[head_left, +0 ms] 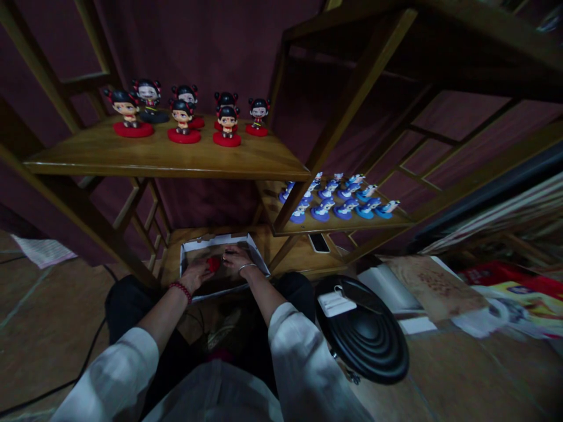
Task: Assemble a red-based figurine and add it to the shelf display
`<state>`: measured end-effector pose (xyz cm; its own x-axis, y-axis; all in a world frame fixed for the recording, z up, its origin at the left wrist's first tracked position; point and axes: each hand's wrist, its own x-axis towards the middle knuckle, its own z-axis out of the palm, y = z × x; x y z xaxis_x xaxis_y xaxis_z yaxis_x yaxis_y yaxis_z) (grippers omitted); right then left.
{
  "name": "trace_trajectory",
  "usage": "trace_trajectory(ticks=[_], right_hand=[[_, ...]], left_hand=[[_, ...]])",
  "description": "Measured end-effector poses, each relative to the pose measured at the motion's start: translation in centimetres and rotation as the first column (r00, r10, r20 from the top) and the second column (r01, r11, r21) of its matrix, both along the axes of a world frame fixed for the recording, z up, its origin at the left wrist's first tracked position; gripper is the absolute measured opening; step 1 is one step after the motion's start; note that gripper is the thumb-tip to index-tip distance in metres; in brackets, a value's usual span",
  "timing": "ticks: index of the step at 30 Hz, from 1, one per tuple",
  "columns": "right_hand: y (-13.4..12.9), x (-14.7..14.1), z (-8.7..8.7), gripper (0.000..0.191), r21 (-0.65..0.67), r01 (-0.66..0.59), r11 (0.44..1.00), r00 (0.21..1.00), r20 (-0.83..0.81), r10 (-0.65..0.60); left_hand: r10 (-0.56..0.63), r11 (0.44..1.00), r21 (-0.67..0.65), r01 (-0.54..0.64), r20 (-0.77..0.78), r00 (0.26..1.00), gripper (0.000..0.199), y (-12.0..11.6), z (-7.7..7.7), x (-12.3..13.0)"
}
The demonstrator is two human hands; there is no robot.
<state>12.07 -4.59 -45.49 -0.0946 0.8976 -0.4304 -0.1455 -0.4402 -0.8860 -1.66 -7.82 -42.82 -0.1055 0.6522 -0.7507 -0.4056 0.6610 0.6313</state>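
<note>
currently, both hands reach into a shallow white box (pixel 220 243) on the low shelf. left hand (pixel 196 272) is curled, fingers gripping a small red object (pixel 213 264). right hand (pixel 235 258) rests flat just right of it, fingers loosely spread, holding nothing.

Seven dolls on red bases (pixel 182 120) stand on a wooden upper shelf (pixel 162 155). Small blue figures (pixel 338 199) line a lower shelf (pixel 396 221) to the right. A round black dish (pixel 369 340) lies on the floor (pixel 39 328) near scattered papers (pixel 519 305).
</note>
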Motion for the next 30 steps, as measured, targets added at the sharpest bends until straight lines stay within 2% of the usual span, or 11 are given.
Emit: trace_trajectory(ticks=[9,16,20,24,30], right_hand=[[0.4,-1.4,0.3,0.018,0.070,0.044,0.997,0.997,0.066,-0.049],[-0.1,-2.7,-0.4,0.017,0.144,0.054,0.988,0.970,0.228,-0.086],[-0.4,-2.9,-0.3,0.019,0.187,0.019,0.982,0.944,0.320,-0.079],[-0.7,-3.1,0.1,0.020,0.222,-0.031,0.975,0.921,0.384,-0.058],[-1.2,-3.3,1.0,0.020,0.272,-0.080,0.959,0.887,0.458,-0.056]], left_hand=[[0.044,0.999,0.004,-0.044,0.084,0.995,0.032,0.0,0.3,0.5],[0.113,0.993,-0.007,-0.114,0.154,0.982,0.030,0.2,-0.4,0.9],[0.141,0.990,-0.013,-0.141,0.189,0.972,0.027,0.4,-0.6,0.9],[0.158,0.987,-0.021,-0.158,0.218,0.963,0.012,0.4,-0.2,0.9],[0.183,0.981,0.012,-0.193,0.273,0.945,0.021,0.1,0.7,0.8]])
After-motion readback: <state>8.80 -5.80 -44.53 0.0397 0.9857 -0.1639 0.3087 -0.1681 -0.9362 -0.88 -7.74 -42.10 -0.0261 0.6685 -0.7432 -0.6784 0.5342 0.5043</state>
